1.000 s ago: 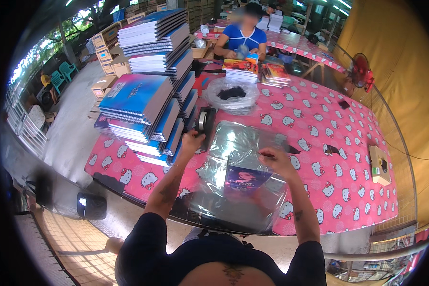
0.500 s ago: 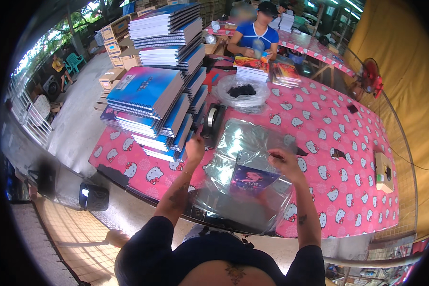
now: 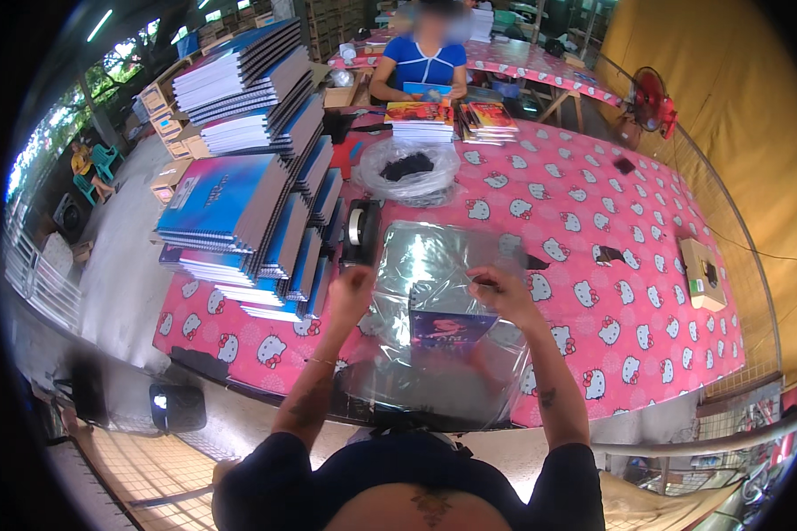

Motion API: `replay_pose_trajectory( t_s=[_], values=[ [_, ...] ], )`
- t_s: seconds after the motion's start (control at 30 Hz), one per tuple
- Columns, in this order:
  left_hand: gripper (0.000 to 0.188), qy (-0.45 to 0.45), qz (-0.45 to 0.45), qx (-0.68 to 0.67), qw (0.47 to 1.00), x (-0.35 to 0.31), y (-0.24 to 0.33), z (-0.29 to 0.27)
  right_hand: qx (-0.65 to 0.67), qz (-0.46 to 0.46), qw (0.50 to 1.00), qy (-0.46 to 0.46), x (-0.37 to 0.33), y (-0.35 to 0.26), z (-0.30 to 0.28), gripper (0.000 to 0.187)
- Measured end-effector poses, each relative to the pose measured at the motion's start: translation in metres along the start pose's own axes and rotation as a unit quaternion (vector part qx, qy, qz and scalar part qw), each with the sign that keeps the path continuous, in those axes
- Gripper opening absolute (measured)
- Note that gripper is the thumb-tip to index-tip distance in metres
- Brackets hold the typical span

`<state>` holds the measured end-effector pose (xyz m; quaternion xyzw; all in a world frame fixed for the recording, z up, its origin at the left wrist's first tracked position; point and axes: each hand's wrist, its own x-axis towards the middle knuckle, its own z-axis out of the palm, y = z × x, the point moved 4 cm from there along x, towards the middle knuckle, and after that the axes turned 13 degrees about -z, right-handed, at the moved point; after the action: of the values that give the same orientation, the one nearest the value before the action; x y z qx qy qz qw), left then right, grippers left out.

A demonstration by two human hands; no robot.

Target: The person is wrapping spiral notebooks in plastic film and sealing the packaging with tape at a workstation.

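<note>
Clear plastic film (image 3: 425,257) lies spread before me over a shiny silvery surface. Within or beneath it is a dark purple notebook (image 3: 452,329); which of the two I cannot tell. My left hand (image 3: 352,290) is closed, just in front of the black tape dispenser (image 3: 360,232), at the film's left side; what its fingers hold, if anything, is too blurred to see. Over the film's right side, above the notebook's upper right corner, my right hand (image 3: 502,294) has its fingers bent together in a pinch. Anything between them is too small to make out.
Tall stacks of blue spiral notebooks (image 3: 217,199) stand at the left. Behind the dispenser sits a plastic bag (image 3: 407,177) with black contents. A person in blue (image 3: 425,66) works across the pink table (image 3: 584,292), beside colourful books (image 3: 419,119). A small box (image 3: 702,274) lies at right.
The whole view has shifted. My left hand has moved from the dispenser's left side to its near end, closer to the film. My right hand stays about where it was over the film.
</note>
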<state>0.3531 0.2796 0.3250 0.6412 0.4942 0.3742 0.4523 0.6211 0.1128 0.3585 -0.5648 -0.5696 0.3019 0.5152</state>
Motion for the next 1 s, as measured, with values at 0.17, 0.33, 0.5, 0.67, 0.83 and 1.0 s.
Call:
replay_pose_trajectory(
  t_s=[0.17,0.33,0.5,0.67,0.83,1.0],
  values=[
    [0.018,-0.412,0.308,0.214,0.830,0.006,0.165,0.048,-0.006,0.021,1.000,-0.001,-0.001,-0.011,0.003,0.033],
    [0.032,-0.601,0.242,0.424,0.633,0.038,0.151,0.135,-0.001,0.012,1.000,0.001,0.001,-0.010,0.001,0.035],
    [0.038,-0.659,-0.096,0.177,0.724,0.063,0.005,0.164,-0.049,0.011,0.999,0.013,0.003,-0.011,0.005,0.040],
    [0.041,-0.531,0.055,0.207,0.820,0.048,0.060,0.138,-0.373,-0.228,0.872,0.220,-0.035,-0.075,0.022,0.036],
    [0.068,-0.162,0.511,0.293,0.791,-0.071,0.134,0.103,0.114,-0.066,0.974,-0.184,-0.102,-0.040,0.155,0.040],
    [0.079,-0.272,0.369,0.393,0.797,-0.061,0.133,0.125,0.747,0.135,0.650,-0.049,-0.086,0.046,0.217,0.052]
  ],
)
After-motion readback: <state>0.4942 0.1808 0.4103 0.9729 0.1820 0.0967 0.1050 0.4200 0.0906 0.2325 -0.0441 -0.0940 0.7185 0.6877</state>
